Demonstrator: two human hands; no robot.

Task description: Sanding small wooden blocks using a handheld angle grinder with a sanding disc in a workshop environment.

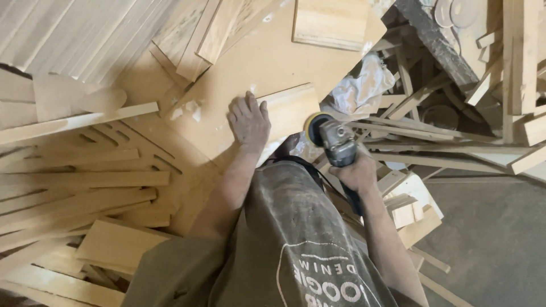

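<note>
The left hand (249,121) lies flat, fingers spread and pointing to the far side, pressing down on the left end of a small pale wooden board (287,111); its grip is open, palm down on the wood rather than wrapped around it. That board rests on a large tan sheet (256,62) that serves as the desk, close to the sheet's near right edge. The right hand (358,173) has its grip closed around the dark body of a handheld angle sander (335,142), whose round yellow-rimmed disc (313,128) sits at the right end of the board, touching or just beside its edge; which of the two cannot be told. A dark cable runs from the tool back toward the person's body. On the far part of the sheet lies a second, squarer wooden panel (330,23), well apart from the hands. To the left, long pale wooden strips (79,187) lie side by side in loose rows. To the right of the sander, a crumpled white cloth (364,85) sits among a tangled heap of thin offcuts (432,131), and grey floor (495,233) shows at the near right.
</note>
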